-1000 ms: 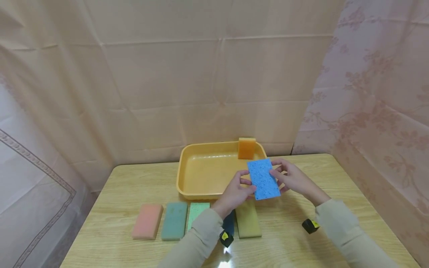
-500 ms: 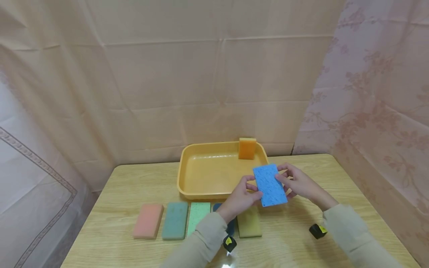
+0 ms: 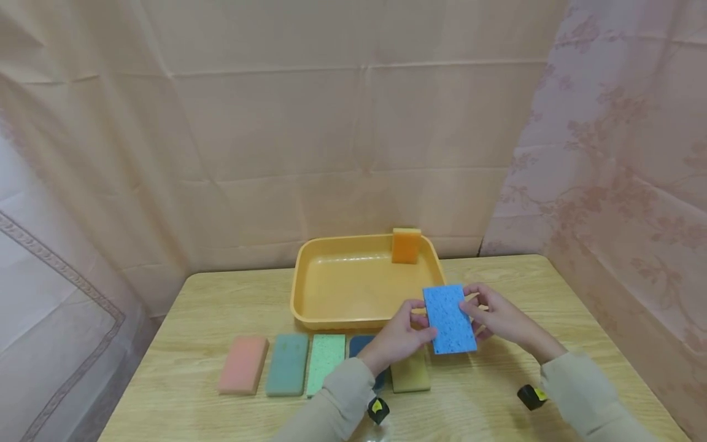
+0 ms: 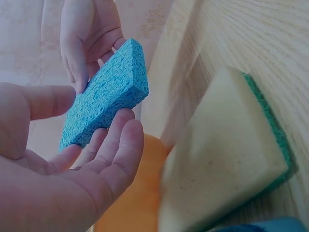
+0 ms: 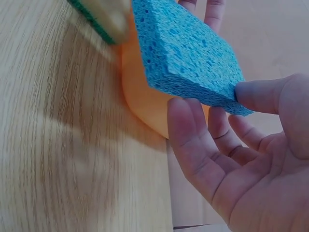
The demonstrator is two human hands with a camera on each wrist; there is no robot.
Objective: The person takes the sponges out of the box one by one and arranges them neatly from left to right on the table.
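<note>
A bright blue rectangular sponge (image 3: 450, 319) with a pitted surface is held up off the table, tilted toward the head camera. My left hand (image 3: 402, 336) pinches its left edge, thumb in front and fingers behind. On the opposite edge my right hand (image 3: 499, 319) grips it the same way. In the left wrist view the sponge (image 4: 108, 94) shows its thickness, with the left fingertips (image 4: 130, 140) under it. The right wrist view has the right thumb (image 5: 260, 95) on the sponge's top face. Below lies a pale yellow sponge (image 3: 410, 376) with a green scouring layer, partly covered.
Behind the hands is a yellow-orange tray (image 3: 331, 323). An orange sponge (image 3: 405, 247) stands at its back right corner. Along the front lie a pink sponge (image 3: 243, 365), a teal sponge (image 3: 287, 364), a light green sponge (image 3: 326, 359) and a dark blue one (image 3: 360, 344), partly behind the left arm.
Both hands have moved the blue sponge to the right and nearer to the person, away from over the tray's right side. The other sponges and the tray stay put.
</note>
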